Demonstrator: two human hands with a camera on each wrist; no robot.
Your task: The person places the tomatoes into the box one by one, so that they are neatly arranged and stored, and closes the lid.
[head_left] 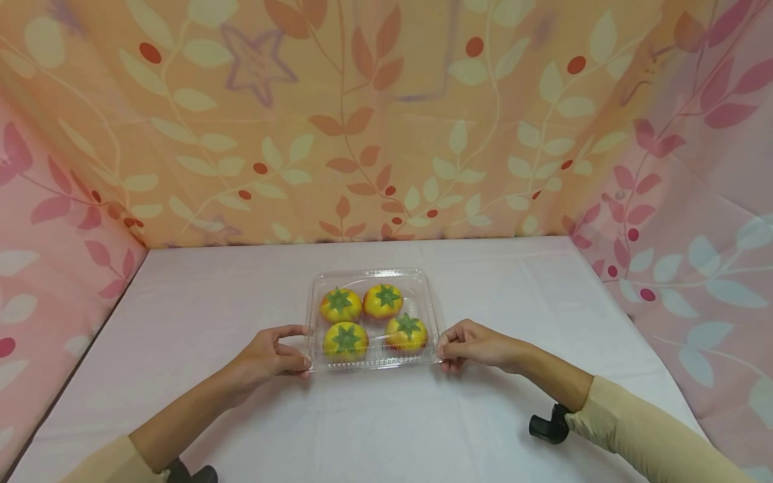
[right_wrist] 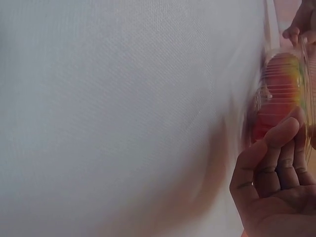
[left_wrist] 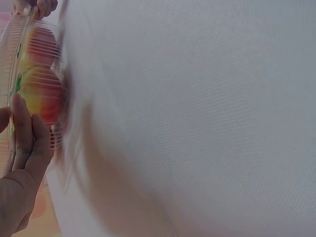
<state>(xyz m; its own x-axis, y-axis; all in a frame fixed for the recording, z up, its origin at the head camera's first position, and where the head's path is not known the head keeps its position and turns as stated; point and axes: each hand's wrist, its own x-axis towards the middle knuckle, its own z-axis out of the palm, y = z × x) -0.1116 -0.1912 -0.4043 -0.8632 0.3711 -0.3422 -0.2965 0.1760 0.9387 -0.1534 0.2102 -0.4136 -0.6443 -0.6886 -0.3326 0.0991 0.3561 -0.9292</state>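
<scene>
A clear plastic clamshell box [head_left: 379,367] lies on the table in front of me, its lid down over the contents. Inside sit several round yellow-and-red fruits [head_left: 346,341] with green star-shaped tops, like persimmons or tomatoes. At the box's left edge my left hand [head_left: 274,352] grips the rim, thumb near the front corner and a finger farther back. The right hand [head_left: 474,345] pinches the front right corner between thumb and curled fingers. In the left wrist view, fingers [left_wrist: 24,140] lie along the ridged side wall; the right wrist view shows fingertips [right_wrist: 284,132] against the opposite side.
A white cloth [head_left: 241,282] covers the table. Patterned curtains with leaves and berries hang behind it [head_left: 362,134] and along both sides. Black wrist-worn mounts [head_left: 551,426] stick out beneath the beige sleeves [head_left: 640,422].
</scene>
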